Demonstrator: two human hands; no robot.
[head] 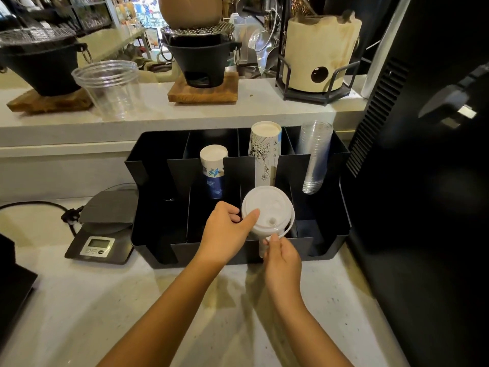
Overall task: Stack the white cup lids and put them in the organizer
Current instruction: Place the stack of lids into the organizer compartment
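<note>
My left hand [225,229] and right hand [281,254] both grip the stacked white lids [267,210], low in the frame's middle. They're stacked; dropping them into the black organizer [148,234] is left.

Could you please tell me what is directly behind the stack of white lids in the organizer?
Behind the white lids, held by the left hand and right hand, a tall sketch-printed cup stack stands in the black organizer. Its base is hidden by a divider and the lids.

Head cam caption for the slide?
Both hands hold a white lid stack over the black organizer, in front of paper cups.
</note>
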